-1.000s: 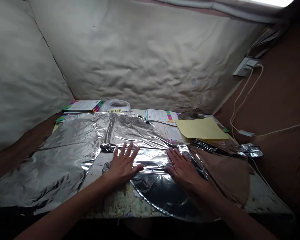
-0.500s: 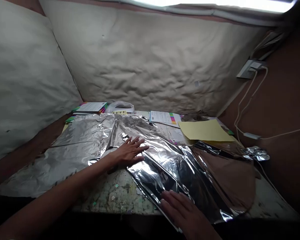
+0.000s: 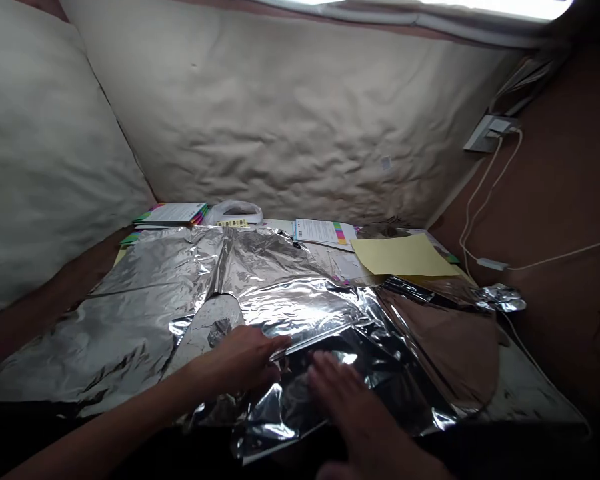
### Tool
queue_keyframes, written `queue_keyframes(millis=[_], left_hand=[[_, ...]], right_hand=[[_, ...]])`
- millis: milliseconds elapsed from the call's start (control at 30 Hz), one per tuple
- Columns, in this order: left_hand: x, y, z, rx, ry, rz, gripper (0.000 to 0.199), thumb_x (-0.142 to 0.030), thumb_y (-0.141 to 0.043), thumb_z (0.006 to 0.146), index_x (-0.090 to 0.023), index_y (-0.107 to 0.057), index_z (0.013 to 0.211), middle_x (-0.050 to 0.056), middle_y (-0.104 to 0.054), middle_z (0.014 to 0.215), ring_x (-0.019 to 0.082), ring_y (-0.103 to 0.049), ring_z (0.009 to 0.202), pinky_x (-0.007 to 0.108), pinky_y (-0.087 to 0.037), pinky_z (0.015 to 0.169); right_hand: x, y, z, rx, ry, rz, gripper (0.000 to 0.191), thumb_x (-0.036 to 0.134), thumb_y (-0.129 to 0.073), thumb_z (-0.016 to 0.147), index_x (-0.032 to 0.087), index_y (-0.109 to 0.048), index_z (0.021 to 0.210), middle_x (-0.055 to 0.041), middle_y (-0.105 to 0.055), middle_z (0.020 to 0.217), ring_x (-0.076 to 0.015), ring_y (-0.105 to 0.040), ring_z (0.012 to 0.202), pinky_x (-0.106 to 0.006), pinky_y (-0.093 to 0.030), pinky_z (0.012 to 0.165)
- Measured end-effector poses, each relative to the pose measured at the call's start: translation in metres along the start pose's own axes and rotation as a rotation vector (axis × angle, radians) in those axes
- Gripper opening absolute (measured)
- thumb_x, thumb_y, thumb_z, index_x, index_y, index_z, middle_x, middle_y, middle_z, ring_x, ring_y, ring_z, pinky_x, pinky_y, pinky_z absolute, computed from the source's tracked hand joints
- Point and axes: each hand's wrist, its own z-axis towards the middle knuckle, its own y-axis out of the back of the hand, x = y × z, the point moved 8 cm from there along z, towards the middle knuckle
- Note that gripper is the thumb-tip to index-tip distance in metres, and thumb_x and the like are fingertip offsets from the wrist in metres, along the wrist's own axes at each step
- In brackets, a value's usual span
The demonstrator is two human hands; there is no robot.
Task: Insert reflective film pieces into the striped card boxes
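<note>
A shiny silver foil sheet (image 3: 295,303) lies wrinkled across the table, with a creased fold running through it. My left hand (image 3: 247,357) is closed on the sheet's near-left part, thumb and index finger pinching it beside the fold. My right hand (image 3: 347,397), a little blurred, rests with fingers stretched out over the foil near the table's front edge. Part of the foil's near edge hangs by the front. Another spread of duller silver foil (image 3: 140,327) covers the left side of the table. Between the two, a strip of speckled white tabletop (image 3: 207,323) shows.
Along the back stand a stack of printed booklets (image 3: 175,213), a clear plastic bag (image 3: 235,212) and more printed sheets (image 3: 320,232). A yellow paper sheet (image 3: 405,255) lies back right. Crumpled foil (image 3: 503,297) and white cables (image 3: 467,220) sit by the right wall.
My left hand has gone from lying spread on the foil to pinching it, nearer me. The foil's near part has shifted and creased. My right hand has moved slightly up and left.
</note>
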Motion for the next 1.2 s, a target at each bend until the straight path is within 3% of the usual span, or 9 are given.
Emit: queue_keyframes(millis=[167, 333, 400, 500, 567, 733, 933, 1033, 1200], left_hand=[[0.003, -0.004, -0.005, 0.001, 0.004, -0.098, 0.062, -0.034, -0.062, 0.086, -0.027, -0.042, 0.144, 0.004, -0.072, 0.084, 0.027, -0.069, 0.078, 0.031, -0.046, 0.067], [0.02, 0.01, -0.019, -0.047, 0.007, -0.211, 0.053, -0.034, -0.053, 0.092, -0.03, -0.042, 0.144, 0.003, -0.071, 0.088, 0.022, -0.067, 0.081, 0.027, -0.046, 0.069], [0.021, 0.015, -0.021, -0.123, -0.046, -0.178, 0.058, -0.02, -0.047, 0.093, -0.031, -0.035, 0.149, 0.005, -0.07, 0.11, 0.022, -0.067, 0.095, 0.03, -0.048, 0.08], [0.005, 0.012, -0.017, -0.209, -0.217, -0.051, 0.077, -0.003, -0.044, 0.083, -0.034, -0.027, 0.152, 0.004, -0.044, 0.15, 0.026, -0.046, 0.134, 0.041, -0.036, 0.108], [-0.013, 0.002, -0.012, -0.195, -0.33, -0.012, 0.078, -0.004, -0.046, 0.082, -0.031, -0.026, 0.152, 0.004, -0.035, 0.156, 0.027, -0.034, 0.142, 0.045, -0.026, 0.115], [-0.042, -0.003, -0.007, -0.236, -0.393, -0.041, 0.062, -0.017, -0.053, 0.083, -0.022, -0.041, 0.143, 0.009, -0.041, 0.152, 0.028, -0.033, 0.142, 0.044, -0.025, 0.118], [-0.061, 0.0, 0.008, -0.165, -0.523, -0.14, 0.06, -0.024, -0.055, 0.082, -0.016, -0.041, 0.14, 0.011, -0.042, 0.152, 0.027, -0.036, 0.14, 0.04, -0.023, 0.118], [-0.061, 0.006, 0.022, -0.17, -0.469, -0.233, 0.064, -0.029, -0.061, 0.079, -0.021, -0.042, 0.14, 0.008, -0.056, 0.138, 0.026, -0.05, 0.127, 0.041, -0.03, 0.112], [-0.054, 0.008, 0.048, -0.17, -0.266, -0.412, 0.022, -0.039, -0.051, 0.093, -0.024, -0.068, 0.097, 0.002, -0.07, 0.091, 0.021, -0.061, 0.091, 0.033, -0.043, 0.085]], right_hand=[[0.032, -0.015, 0.003, -0.029, -0.11, 0.047, 0.063, 0.027, -0.055, 0.09, 0.017, -0.036, 0.149, -0.0104, -0.034, 0.156, -0.0308, -0.033, 0.143, -0.049, -0.034, 0.114], [0.008, 0.039, 0.031, -0.217, -0.002, 0.125, 0.035, 0.014, -0.052, 0.093, 0.022, -0.063, 0.125, -0.0083, -0.058, 0.139, -0.0261, -0.045, 0.134, -0.047, -0.042, 0.109], [-0.008, 0.055, 0.038, -0.255, 0.085, 0.203, 0.029, 0.021, -0.061, 0.091, 0.024, -0.068, 0.118, -0.0092, -0.051, 0.145, -0.0279, -0.039, 0.138, -0.046, -0.043, 0.108], [-0.03, 0.057, 0.034, -0.228, 0.155, 0.261, 0.022, 0.021, -0.068, 0.085, 0.028, -0.074, 0.105, -0.0059, -0.037, 0.155, -0.0311, -0.026, 0.145, -0.048, -0.043, 0.108], [-0.04, 0.05, 0.021, -0.215, 0.138, 0.177, 0.022, 0.016, -0.064, 0.087, 0.026, -0.074, 0.104, -0.0062, -0.04, 0.153, -0.0311, -0.03, 0.143, -0.051, -0.042, 0.107], [-0.038, 0.034, -0.017, -0.16, 0.109, -0.03, 0.039, 0.01, -0.052, 0.093, 0.018, -0.058, 0.131, -0.01, -0.059, 0.138, -0.0259, -0.051, 0.129, -0.047, -0.047, 0.106], [-0.04, 0.031, -0.037, -0.184, 0.04, 0.125, 0.042, 0.009, -0.048, 0.095, 0.015, -0.053, 0.136, -0.012, -0.06, 0.136, -0.0228, -0.05, 0.132, -0.041, -0.049, 0.106], [-0.056, 0.028, -0.04, -0.188, -0.084, 0.359, 0.037, 0.016, -0.048, 0.097, 0.019, -0.059, 0.131, -0.0092, -0.061, 0.135, -0.0234, -0.053, 0.129, -0.043, -0.046, 0.108], [-0.1, 0.021, -0.045, -0.332, -0.645, 0.777, 0.034, 0.042, -0.048, 0.098, 0.021, -0.07, 0.114, -0.0039, -0.076, 0.09, -0.0243, -0.072, 0.085, -0.038, -0.059, 0.08]])
